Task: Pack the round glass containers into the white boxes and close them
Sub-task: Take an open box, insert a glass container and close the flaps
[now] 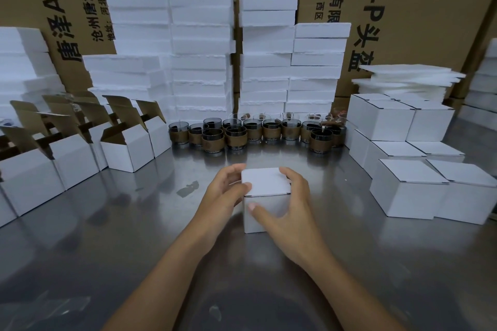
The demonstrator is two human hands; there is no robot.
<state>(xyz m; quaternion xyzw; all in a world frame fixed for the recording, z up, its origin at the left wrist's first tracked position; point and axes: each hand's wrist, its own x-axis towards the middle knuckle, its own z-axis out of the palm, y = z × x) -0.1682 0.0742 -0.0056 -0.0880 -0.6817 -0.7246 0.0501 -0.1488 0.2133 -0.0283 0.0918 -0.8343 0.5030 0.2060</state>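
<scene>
Steel table (134, 236), centre, near side: one white box (271, 203) stands upright, lid (266, 181) down flat, with a thin dark seam along the front top edge. Left hand (227, 192) wraps the box's left side, thumb tip on the near-left corner of the lid, fingers curled round behind. Right hand (294, 207) cups the right side, thumb pressed on the front face, fingers hooked over the far right edge. Both hold the box and nothing else. Contents hidden; cannot tell whether a glass sits inside, nor whether the tuck flap is fully home. Glass containers (252, 129) stand in a row beyond the box, apart from the hands, a brown band round each. Open boxes (126, 150) at left, closed boxes (408, 188) stacked at right, foam stacks (199, 48) behind. Judgement: the closing step looks about done for this one. Risks: if the flap is only half tucked, the lid may spring up once the thumbs lift. The steel looks slick, so a one-sided press could skate the box. A lift by the lid alone could let it open under the weight inside. A wide reach toward the stack at right, or the row behind, could tip a glass.
</scene>
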